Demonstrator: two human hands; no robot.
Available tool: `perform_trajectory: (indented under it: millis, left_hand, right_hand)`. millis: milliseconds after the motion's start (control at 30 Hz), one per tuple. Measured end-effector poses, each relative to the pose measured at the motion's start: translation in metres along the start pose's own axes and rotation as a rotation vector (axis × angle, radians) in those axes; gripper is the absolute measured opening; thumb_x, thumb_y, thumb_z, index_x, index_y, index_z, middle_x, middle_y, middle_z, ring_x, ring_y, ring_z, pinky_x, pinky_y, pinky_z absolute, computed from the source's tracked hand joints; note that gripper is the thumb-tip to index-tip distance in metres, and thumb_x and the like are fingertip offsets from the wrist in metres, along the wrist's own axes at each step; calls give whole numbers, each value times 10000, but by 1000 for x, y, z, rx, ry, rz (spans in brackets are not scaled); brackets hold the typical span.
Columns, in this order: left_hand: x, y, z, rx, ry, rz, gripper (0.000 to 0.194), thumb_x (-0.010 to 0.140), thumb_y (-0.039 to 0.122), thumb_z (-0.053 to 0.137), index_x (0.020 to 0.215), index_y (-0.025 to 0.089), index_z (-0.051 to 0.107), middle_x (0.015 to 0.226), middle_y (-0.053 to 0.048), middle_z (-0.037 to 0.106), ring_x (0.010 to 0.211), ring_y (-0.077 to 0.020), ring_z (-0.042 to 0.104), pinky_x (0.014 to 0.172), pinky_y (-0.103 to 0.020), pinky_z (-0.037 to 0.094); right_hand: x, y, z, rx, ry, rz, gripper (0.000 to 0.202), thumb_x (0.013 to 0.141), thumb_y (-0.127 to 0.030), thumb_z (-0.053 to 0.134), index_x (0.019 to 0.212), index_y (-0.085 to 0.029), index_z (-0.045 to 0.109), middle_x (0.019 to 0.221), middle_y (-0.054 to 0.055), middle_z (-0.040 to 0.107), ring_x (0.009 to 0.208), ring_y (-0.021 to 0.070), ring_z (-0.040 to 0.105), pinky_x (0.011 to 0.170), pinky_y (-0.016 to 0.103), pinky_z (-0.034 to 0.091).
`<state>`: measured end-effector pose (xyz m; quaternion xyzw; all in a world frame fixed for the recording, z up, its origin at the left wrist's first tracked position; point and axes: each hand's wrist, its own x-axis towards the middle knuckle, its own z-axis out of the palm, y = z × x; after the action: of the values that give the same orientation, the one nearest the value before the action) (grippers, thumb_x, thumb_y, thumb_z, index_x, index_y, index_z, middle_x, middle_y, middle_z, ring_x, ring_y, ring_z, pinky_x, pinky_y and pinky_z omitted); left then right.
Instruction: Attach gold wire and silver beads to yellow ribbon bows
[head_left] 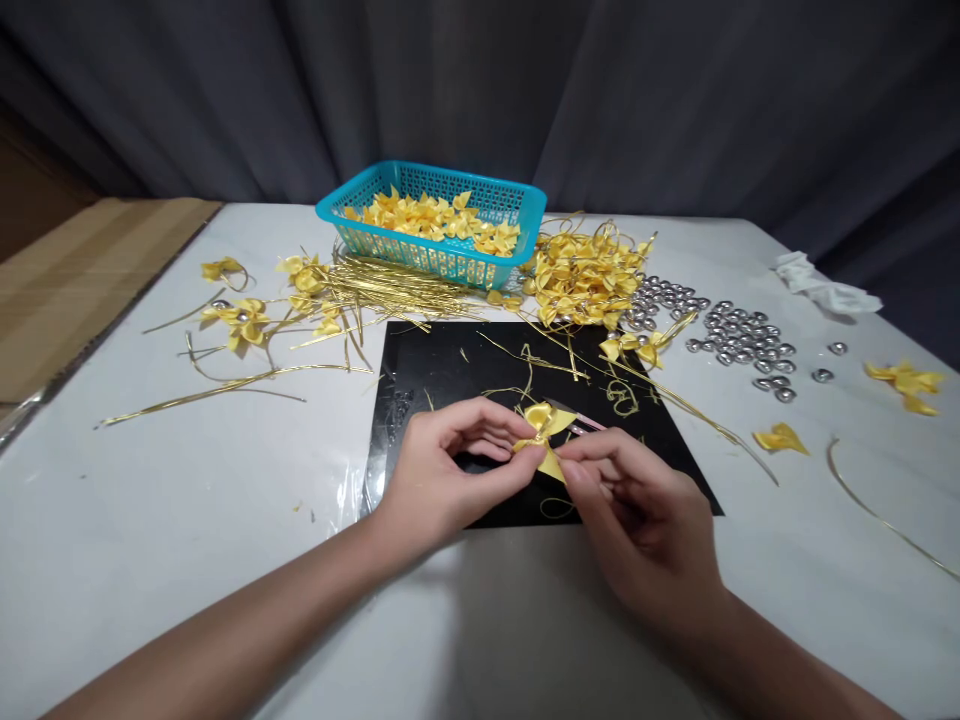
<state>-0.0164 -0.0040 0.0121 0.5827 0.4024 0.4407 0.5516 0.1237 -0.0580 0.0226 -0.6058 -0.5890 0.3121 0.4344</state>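
Over the black mat (442, 360), a yellow satin ribbon flower (553, 422) is held between both hands. My left hand (465, 460) pinches its left side between thumb and fingers. From the right, my right hand (637, 510) pinches at the flower's lower edge, thumb against the forefinger; whether it grips petal or thread there is hard to make out. Just behind the flower lies a small tool with pinkish handles (589, 422), partly covered by the flower and my right hand. Loose bits of gold thread (621, 397) are scattered on the mat.
A blue basket (532, 215) of yellow flowers stands at the back. Before it lies a bundle of gold wires (397, 290), with a flower pile (589, 275) and silver beads (750, 335) to the right. Wired flowers (241, 320) lie left; a white crumpled piece (825, 285) lies far right.
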Motion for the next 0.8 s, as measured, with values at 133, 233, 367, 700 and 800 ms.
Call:
perform_trajectory:
  millis: [133,233,367,700,800]
  left_hand:
    - [0,0,0,29,16,35,28,714,170,676,716,144,666,674,-2,686,597,-65,624,581,-108,516]
    - [-1,-1,1,53,20,67,18,726,155,658,742,147,655,680,-3,684,604,-72,629,575,-115,516]
    - [-2,-1,1,83,4,112,38,734,127,637,756,152,652,706,-9,694,624,-81,642,586,-128,524]
    - [-1,1,0,99,21,90,34,709,122,647,719,148,666,693,-16,705,602,-98,651,590,-158,550]
    - [-2,0,0,91,21,82,24,715,129,647,718,147,663,698,-15,704,606,-97,651,598,-157,552]
  right_hand:
    - [0,1,0,-3,6,8,148,862,-227,465,742,-172,531,477,-78,302,403,55,224,391,211,134]
    - [1,1,-1,3,4,9,149,862,-233,465,743,-173,532,475,-80,290,406,57,225,392,210,139]
    - [0,0,-1,5,10,15,143,867,-229,464,753,-170,529,479,-79,305,408,54,226,393,209,149]
    - [0,-2,-1,20,-4,19,151,860,-221,464,732,-170,525,474,-76,297,402,54,225,387,214,128]
    - [0,-2,-2,-5,-8,13,163,869,-219,452,730,-171,522,470,-80,267,410,57,209,386,217,119]
